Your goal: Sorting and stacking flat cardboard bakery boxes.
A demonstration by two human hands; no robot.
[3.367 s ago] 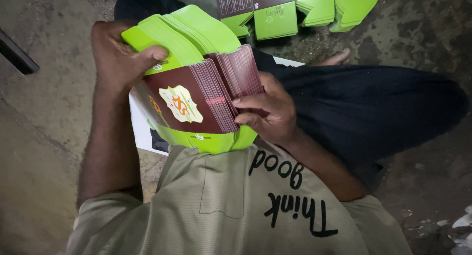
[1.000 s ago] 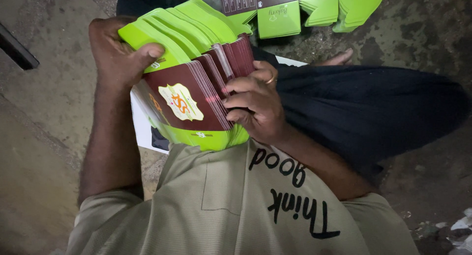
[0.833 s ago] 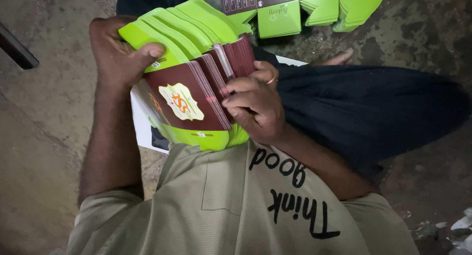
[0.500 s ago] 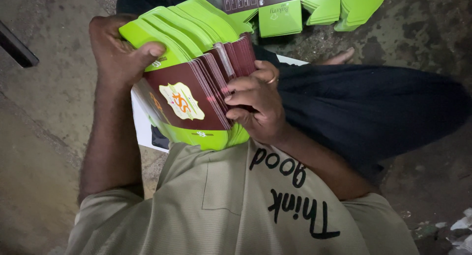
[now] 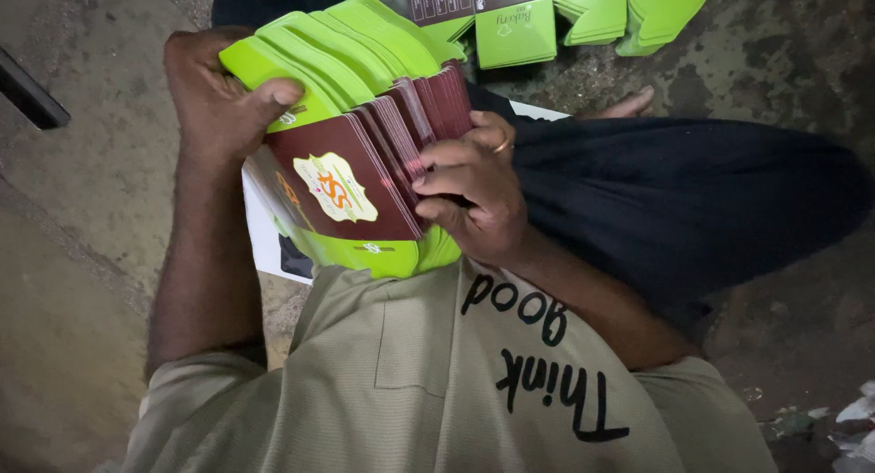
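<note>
The person sits low over the floor with a thick fanned stack of flat cartons (image 5: 365,163) held up in front of the chest, maroon panels with a pale emblem facing the camera and bright green flaps sticking out at the far and near ends. The left hand (image 5: 214,95) clamps the far left corner, thumb pressed over the green flaps and fingers wrapped behind, so its grip is pressed firmly on the stack. The right hand (image 5: 474,195), a ring on one finger, curls its fingertips into the splayed maroon edges, pinching a few cartons apart from the rest. The risk here looks plain: the fan is wide and held only at two points, so if the thumb on the left eases, the slick cartons could slide out and spill onto the dirty floor; digging too hard with the right fingertips could also crease a flap. More green flat cartons (image 5: 583,13) lie in overlapping rows on the ground at the far side, well apart from the hands. A white sheet (image 5: 264,245) peeks out beneath the held stack. The concrete floor (image 5: 100,190) is rough, stained and gritty, dimly lit, with a dark bar at the far left and scraps of litter (image 5: 852,414) at the near right.
</note>
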